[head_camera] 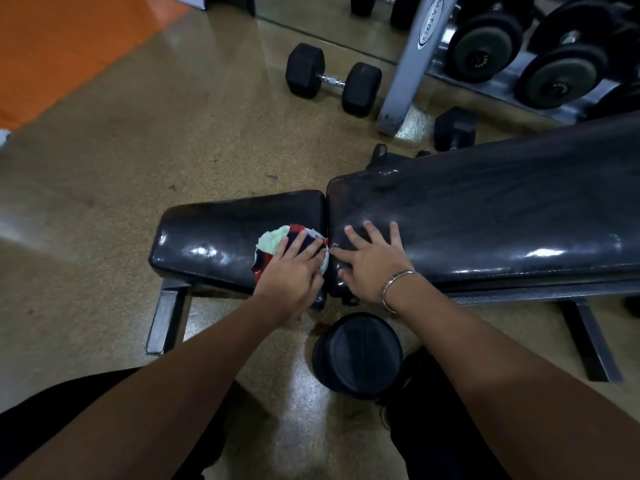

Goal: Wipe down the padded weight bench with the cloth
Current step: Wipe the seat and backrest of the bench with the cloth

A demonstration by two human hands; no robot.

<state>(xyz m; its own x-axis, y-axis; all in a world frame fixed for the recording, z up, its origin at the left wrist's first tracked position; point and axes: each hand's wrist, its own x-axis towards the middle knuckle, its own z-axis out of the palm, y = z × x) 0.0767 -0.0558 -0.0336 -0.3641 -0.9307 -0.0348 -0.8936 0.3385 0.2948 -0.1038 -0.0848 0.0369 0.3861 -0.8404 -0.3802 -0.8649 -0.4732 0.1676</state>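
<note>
floor: tan and shiny (104,168), with an orange patch (69,39) at the far left.
weight bench: black and padded (519,268), it stands on the floor in front of the person. it has a short seat pad (214,233) on the left and a long back pad (485,209) on the right, with a thin gap between them. both pads shine.
cloth: a bunched rag (273,242) in red, dark and pale green. it lies on the right end of the seat pad, just beside the gap.
left hand: lies on top of the cloth (294,271) and presses it down on the seat pad. the fingers are straight and close together, not curled round it.
right hand: rests flat on the back pad (374,261), near its left end. the fingers are spread wide and hold nothing. a thin silver bracelet (394,285) is on the wrist.
bench frame: grey metal bars under the pads. one foot (166,313) sticks out toward the person on the left.
round weight: black (360,355), on the floor between the two arms, just beside the bench.
far side: a black dumbbell (332,79) with a silver handle lies on the floor past the bench. a grey rack (415,64) beside it holds more round dumbbells.
</note>
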